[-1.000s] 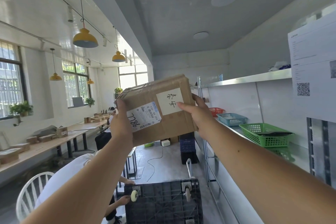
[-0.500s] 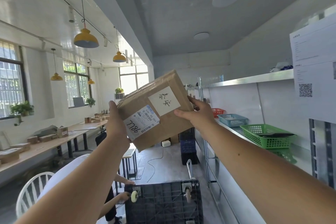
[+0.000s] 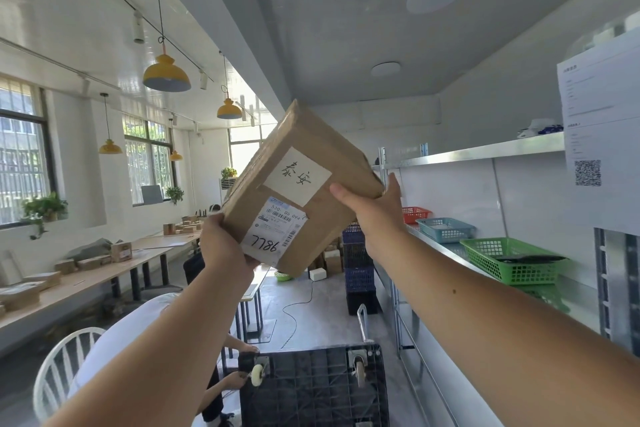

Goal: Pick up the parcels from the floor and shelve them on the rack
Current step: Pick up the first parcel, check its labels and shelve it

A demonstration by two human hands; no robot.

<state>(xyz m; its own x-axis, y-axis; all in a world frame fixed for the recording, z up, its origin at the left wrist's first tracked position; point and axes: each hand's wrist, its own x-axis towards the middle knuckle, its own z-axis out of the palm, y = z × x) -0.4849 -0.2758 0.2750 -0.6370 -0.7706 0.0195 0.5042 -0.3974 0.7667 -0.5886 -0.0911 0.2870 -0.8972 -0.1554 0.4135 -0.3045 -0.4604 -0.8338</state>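
The parcel [image 3: 298, 194], a brown cardboard box with a handwritten white label and a shipping label, is held up in the air at about head height, tilted so one corner points up toward the ceiling, well clear of the floor and to the left of the rack [image 3: 478, 152] on the right wall. The left hand [image 3: 225, 246] is clamped on its lower left corner, thumb over the near face beside the shipping label, and the right hand [image 3: 372, 206] grips its right edge with fingers wrapped behind and thumb across the front. The chief risk, as I judge it, is a slip: the grip sits on two edges of a tilted box rather than beneath it, so a shifting load inside or a loosened finger could let it pivot and drop. Directly below are an upturned black trolley [image 3: 311, 388] with its wheels up and another person [image 3: 124, 333] crouched beside it, so a fall could strike either. A second hazard is the swing to the right: the green basket [image 3: 512, 260], blue basket [image 3: 445, 229] and red basket [image 3: 414, 213] already stand on the middle shelf, and a tilted corner could catch the shelf edge or knock one of them. Levelling the box first would lower both risks.
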